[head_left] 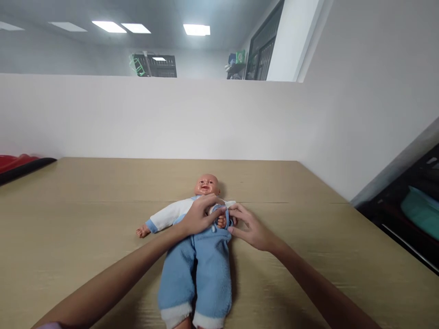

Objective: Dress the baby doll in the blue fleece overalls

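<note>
A baby doll (206,184) with a bare head lies face up on the table, its feet toward me. It wears a white top with blue cuffs and fuzzy blue trousers (195,265). Across its chest is my left hand (202,214), fingers and thumb closed around the doll's bent arm at the sleeve. The doll's small hand (221,222) shows just below my thumb. From the other side, my right hand (252,228) pinches the blue cloth edge by that wrist. Whether this edge is cuff or strap is hard to see. The doll's other arm (168,214) is stretched out sideways.
The wooden table (85,183) has a seam across it and meets a white wall (154,119) at the back. A red object with a black edge (24,163) is at the far left. Dark shelving with a teal item (421,212) stands at the right.
</note>
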Motion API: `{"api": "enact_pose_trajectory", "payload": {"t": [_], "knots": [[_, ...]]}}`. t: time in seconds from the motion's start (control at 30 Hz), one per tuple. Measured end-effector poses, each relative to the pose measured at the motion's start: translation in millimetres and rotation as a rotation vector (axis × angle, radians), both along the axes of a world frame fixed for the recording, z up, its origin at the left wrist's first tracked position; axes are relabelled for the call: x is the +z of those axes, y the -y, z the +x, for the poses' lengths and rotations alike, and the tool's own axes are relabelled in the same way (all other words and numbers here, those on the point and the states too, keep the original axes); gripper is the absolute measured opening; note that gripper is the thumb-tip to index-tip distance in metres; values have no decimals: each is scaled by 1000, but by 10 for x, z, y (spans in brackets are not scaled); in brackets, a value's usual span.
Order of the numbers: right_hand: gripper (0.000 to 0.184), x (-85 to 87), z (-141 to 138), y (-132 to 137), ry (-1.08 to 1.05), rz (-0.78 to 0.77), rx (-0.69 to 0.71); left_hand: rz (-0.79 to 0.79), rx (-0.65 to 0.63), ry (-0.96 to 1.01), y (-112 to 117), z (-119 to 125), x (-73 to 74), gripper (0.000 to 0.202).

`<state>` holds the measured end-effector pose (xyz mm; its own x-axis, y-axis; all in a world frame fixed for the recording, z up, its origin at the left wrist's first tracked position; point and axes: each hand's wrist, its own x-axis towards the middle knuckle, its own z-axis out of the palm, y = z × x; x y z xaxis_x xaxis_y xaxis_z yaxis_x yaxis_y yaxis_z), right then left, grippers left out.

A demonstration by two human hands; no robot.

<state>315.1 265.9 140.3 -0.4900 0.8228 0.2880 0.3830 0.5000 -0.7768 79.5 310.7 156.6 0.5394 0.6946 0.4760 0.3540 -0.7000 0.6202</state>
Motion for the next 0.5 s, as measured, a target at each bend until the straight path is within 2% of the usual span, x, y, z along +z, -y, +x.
{"api": "enact_pose_trajectory", "payload": {"t": [0.1, 0.17, 0.3, 0.37, 0.5], "knots": [[36, -218, -103, 89, -197, -72, -184, -133, -41, 42, -86, 150, 89, 34], [40, -362, -203, 111, -410, -161, -305, -212, -85, 43, -149, 218, 103, 32], [45, -550, -309, 100, -812, -432, -358, -446, -173, 18, -267, 262, 75, 27], [44, -597, -307, 77, -878, -496, -339, -486, -180, 8, -333, 257, 66, 24], [42, -663, -277, -33, -846, -476, -360, -521, -175, -20, -447, 243, 68, 26]]}}
